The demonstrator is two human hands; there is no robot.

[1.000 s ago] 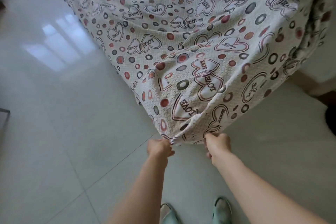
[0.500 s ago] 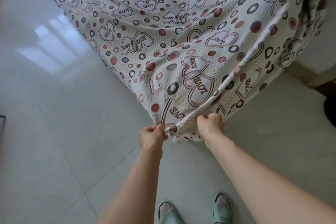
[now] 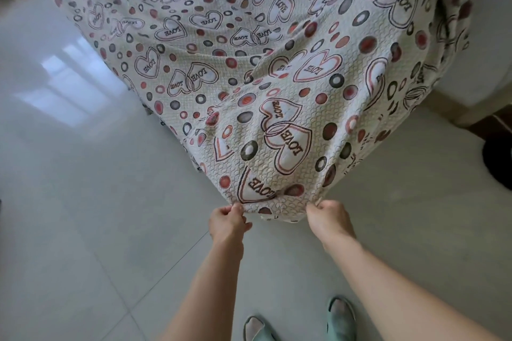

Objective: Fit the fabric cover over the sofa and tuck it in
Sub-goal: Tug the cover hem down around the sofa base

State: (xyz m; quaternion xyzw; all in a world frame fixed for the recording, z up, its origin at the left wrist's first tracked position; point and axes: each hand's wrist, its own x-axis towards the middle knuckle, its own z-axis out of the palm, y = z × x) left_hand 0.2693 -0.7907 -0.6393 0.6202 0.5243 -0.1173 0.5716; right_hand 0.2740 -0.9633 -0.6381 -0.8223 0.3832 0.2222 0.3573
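Note:
The fabric cover (image 3: 277,69) is cream quilted cloth printed with "LOVE" hearts and red and grey dots. It is stretched out from the upper part of the view down to a corner near me. My left hand (image 3: 227,221) pinches the near hem at the left of that corner. My right hand (image 3: 327,219) grips the hem a short way to the right. The cloth between my hands is pulled flat. The sofa itself is hidden under the cover.
A glossy pale tiled floor (image 3: 83,202) spreads to the left and below. My feet in green slippers (image 3: 340,315) stand at the bottom. A beige base and dark objects (image 3: 498,158) sit at the right edge.
A raised fold that ran diagonally to my right hand has flattened. My hands have moved apart along the hem and lower in view, and the cover is spread wider.

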